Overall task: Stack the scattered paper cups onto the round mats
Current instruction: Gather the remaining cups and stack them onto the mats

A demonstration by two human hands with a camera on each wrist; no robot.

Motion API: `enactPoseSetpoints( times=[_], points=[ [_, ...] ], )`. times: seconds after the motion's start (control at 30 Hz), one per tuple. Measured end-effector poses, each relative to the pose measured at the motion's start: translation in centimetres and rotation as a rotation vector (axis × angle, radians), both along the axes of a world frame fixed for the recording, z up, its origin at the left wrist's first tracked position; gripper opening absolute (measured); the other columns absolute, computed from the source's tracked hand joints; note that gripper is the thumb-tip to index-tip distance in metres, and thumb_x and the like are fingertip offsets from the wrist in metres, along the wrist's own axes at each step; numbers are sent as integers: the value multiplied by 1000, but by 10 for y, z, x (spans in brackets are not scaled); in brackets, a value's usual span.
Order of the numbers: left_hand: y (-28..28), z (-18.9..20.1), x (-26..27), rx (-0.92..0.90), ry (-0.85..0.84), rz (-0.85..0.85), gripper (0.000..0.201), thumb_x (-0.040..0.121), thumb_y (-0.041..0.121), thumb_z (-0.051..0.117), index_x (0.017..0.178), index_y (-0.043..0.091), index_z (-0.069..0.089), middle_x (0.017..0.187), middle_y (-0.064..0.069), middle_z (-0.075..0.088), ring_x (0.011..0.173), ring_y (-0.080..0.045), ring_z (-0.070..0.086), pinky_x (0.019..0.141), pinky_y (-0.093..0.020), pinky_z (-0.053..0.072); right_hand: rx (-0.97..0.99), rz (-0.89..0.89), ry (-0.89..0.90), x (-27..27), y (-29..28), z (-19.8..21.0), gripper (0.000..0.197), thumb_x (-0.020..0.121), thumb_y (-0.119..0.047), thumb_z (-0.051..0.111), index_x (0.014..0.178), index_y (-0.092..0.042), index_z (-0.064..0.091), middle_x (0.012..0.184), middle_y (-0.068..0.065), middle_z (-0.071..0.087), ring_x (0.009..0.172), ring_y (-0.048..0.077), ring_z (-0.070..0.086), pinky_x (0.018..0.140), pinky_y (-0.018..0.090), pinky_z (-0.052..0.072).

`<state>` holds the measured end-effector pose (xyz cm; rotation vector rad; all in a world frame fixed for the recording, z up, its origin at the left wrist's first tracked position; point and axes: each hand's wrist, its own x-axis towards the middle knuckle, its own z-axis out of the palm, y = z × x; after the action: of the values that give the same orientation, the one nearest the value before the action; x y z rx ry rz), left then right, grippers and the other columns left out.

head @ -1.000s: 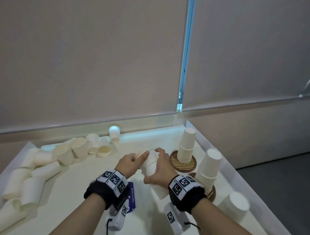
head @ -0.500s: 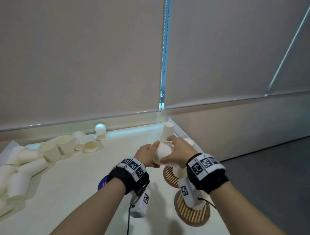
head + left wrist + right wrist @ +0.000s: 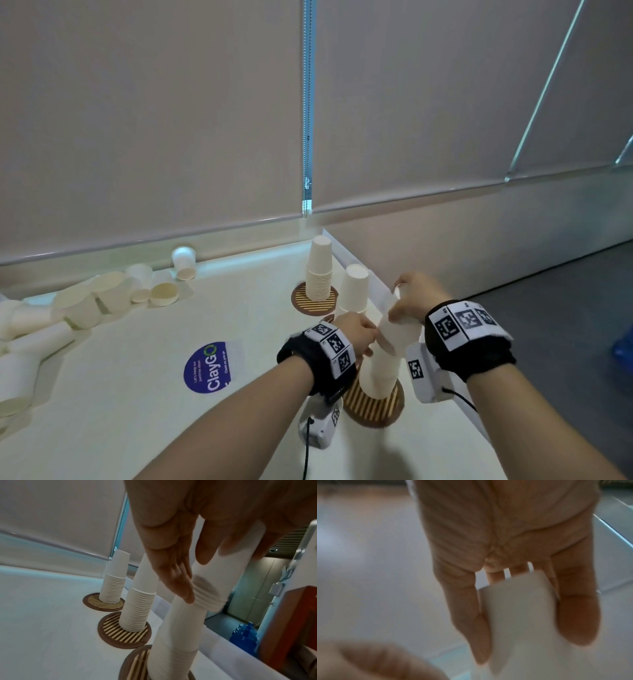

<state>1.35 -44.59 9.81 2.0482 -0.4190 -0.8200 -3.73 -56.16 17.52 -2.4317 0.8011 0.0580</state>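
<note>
Three round striped mats carry upside-down stacks of white paper cups: a far stack (image 3: 319, 274) on its mat (image 3: 314, 303), a middle stack (image 3: 355, 287) (image 3: 137, 604), and a near stack (image 3: 379, 371) (image 3: 173, 642) on the near mat (image 3: 373, 407). Both hands hold a nested bundle of cups (image 3: 397, 330) (image 3: 211, 591) tilted over the top of the near stack. My left hand (image 3: 356, 334) (image 3: 193, 577) grips its lower part between thumb and fingers. My right hand (image 3: 412, 296) (image 3: 530, 642) pinches its upper end (image 3: 518, 608). Loose cups (image 3: 85, 305) lie scattered at the table's left.
One cup (image 3: 184, 262) stands upside down by the back wall. A blue round sticker (image 3: 209, 366) lies flat mid-table. The table's raised right edge (image 3: 378, 286) runs just behind the stacks. Beyond it is the floor, with a blue water bottle (image 3: 243, 637).
Both hands carried the cup bundle from mid-table to the right, over the near mat's stack. The view swung right with them.
</note>
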Motion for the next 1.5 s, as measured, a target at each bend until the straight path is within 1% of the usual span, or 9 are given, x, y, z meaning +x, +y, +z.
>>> enactPoseSetpoints(
  times=[0.13,0.23,0.47,0.63,0.73,0.9,1.0,1.17,1.5],
  points=[
    [16,-10,0,94,-105,-44,20,90,20,55,104,12,67,93,-3,70,82,-16,66,69,-22,52,-23,45,103,-2,-1,-36,47,72,-9,76,114,-17,57,114,3,57,94,17,52,76,28,45],
    [37,-19,2,174,-148,-55,22,89,20,57,103,8,69,99,-5,72,77,-14,65,61,-18,48,-84,125,242,-3,5,-63,48,73,-8,75,116,-22,58,122,1,55,109,18,55,87,27,49],
    [89,-36,18,278,-117,-5,27,90,18,51,108,5,66,95,-3,71,76,-14,63,63,-20,49,-163,214,352,3,0,-72,45,75,4,68,110,-23,63,130,3,48,116,21,52,78,24,44],
    [120,-40,37,312,-102,105,25,90,18,52,106,5,66,88,0,68,73,-16,63,58,-21,49,-281,298,377,5,7,-73,36,82,5,58,99,-25,69,124,-1,52,98,17,52,77,20,42],
    [127,-47,40,326,-118,118,25,90,16,51,105,4,67,87,-1,67,70,-16,61,50,-17,44,-332,303,362,11,19,-78,32,82,0,59,88,-31,66,123,1,50,95,19,52,81,27,48],
    [133,-54,34,359,-151,52,24,88,17,53,102,6,69,87,0,66,75,-16,62,56,-18,46,-452,375,456,22,33,-73,53,78,-14,69,125,-30,51,133,0,41,130,26,32,111,55,24],
    [148,-53,41,361,-183,74,15,85,15,55,88,12,69,83,-2,66,70,-16,62,70,-26,53,-436,398,280,43,54,-66,57,77,-22,70,129,-27,48,134,1,43,130,26,34,111,53,22],
    [193,-44,70,394,-313,282,18,83,12,57,91,10,73,84,-5,68,80,-18,65,68,-22,48,17,573,44,82,107,-62,36,81,-20,70,115,-14,62,112,0,62,101,14,57,85,20,42],
    [354,-55,135,632,-274,877,22,85,19,59,105,15,67,117,-10,64,109,-28,58,93,-32,45,220,740,82,157,199,-106,23,85,-15,63,106,-10,68,88,-2,61,82,13,57,64,14,44]
  ],
)
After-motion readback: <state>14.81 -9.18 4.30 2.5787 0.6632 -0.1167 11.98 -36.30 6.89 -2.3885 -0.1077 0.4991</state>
